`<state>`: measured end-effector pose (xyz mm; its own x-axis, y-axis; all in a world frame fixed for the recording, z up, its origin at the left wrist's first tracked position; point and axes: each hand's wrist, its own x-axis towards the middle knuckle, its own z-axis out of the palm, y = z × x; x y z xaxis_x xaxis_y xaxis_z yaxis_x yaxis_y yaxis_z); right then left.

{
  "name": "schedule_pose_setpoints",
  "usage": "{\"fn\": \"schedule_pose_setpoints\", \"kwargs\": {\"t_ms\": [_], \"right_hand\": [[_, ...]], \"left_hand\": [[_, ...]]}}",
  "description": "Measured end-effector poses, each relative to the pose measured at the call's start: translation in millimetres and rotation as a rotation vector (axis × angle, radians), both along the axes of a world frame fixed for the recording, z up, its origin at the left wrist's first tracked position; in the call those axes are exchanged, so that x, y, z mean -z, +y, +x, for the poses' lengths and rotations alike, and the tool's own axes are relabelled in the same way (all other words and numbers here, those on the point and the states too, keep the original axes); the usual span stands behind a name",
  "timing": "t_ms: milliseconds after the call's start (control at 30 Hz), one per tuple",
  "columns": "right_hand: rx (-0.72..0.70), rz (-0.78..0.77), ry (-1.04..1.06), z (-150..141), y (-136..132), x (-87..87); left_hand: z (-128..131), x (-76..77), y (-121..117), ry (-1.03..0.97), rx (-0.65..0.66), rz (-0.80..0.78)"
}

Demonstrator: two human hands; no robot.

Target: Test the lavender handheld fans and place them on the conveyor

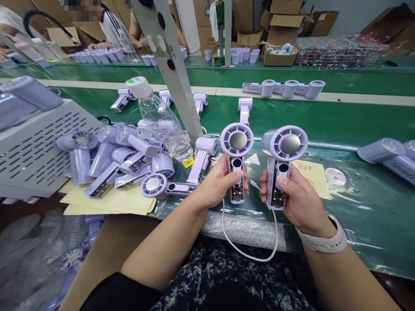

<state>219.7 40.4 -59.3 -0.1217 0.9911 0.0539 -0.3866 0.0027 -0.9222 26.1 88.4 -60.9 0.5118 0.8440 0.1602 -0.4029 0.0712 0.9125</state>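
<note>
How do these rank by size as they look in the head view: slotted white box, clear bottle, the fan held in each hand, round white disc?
1. Slotted white box
2. Clear bottle
3. Left-hand fan and right-hand fan: too alike to rank
4. Round white disc

Beside your right hand (304, 199), you can read "APP", handwritten in red on the yellow paper (316, 172); the red writing below it is unclear. At your far right, "Speed" shows on the handle of a lilac fan (400, 166). The yellow label (188, 163) near your bottle (167, 127) bears marks too small to read.
</note>
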Motion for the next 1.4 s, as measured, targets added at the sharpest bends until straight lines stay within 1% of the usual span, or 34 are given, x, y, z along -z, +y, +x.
{"fn": "schedule_pose_setpoints", "kwargs": {"t_ms": [267,467,600,667,767,900,967,1067,1233,1333,1400], "right_hand": [[0.005,-0.015,0.008,1.6,4.0,4.7],[0.025,0.018,-0.118,-0.2,2.8,8.2],[0.034,0.029,-0.121,-0.3,2.0,6.8],[0.047,0.005,-0.133,0.4,2.2,5.2],[0.093,-0.051,-0.084,2.1,3.1,3.3],[0.018,-0.114,0.056,3.9,4.5,1.5],[0.035,-0.143,0.089,3.8,4.5,0.7],[0.082,-0.151,0.093,2.2,2.1,-1.4],[0.011,-0.071,0.070,-1.7,-5.4,-6.5],[0.056,-0.065,0.072,-1.8,-4.8,-7.6],[0.076,-0.079,0.063,-0.7,-2.2,-7.7]], "left_hand": [[0.4,0.4,-2.4,0.009,-0.004,-0.055],[1.1,-2.2,-1.7,0.009,-0.046,-0.077],[1.1,-1.7,-1.7,0.022,-0.050,-0.067],[1.2,-0.7,-1.5,0.049,-0.063,-0.051],[1.1,0.4,-0.8,0.094,-0.093,-0.070],[0.7,2.1,-0.2,0.128,-0.157,-0.078],[0.6,3.6,0.0,0.085,-0.136,-0.091],[0.0,5.1,-0.6,-0.035,-0.042,-0.112],[-2.6,0.3,-5.2,-0.130,0.051,-0.081],[-3.3,-5.5,-7.5,-0.138,0.062,-0.065],[-3.1,-8.7,-8.1,-0.115,0.014,-0.070]]}}
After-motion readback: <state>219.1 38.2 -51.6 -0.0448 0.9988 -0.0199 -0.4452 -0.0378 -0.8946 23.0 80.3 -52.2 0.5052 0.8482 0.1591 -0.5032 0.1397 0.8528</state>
